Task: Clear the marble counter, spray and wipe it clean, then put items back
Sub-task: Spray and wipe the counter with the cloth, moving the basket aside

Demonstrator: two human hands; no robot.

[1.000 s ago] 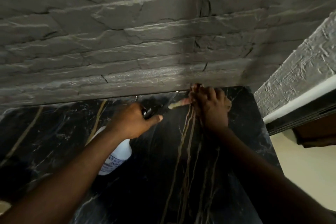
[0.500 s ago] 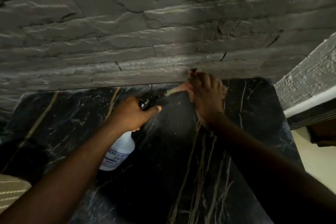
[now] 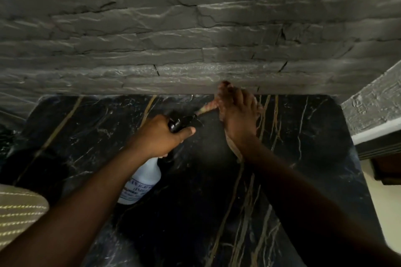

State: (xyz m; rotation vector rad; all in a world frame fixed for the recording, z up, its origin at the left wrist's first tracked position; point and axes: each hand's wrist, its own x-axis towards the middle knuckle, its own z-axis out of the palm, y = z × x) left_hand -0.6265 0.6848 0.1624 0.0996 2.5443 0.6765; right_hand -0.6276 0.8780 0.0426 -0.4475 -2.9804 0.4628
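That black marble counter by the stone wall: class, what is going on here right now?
A person is cleaning the marble counter. The left hand grips a white spray bottle by its black trigger head, nozzle aimed toward the back edge. The right hand presses a brownish cloth onto the counter where it meets the stone wall. No other items show on the visible part of the counter, so the job appears to be at the spray and wipe stage.
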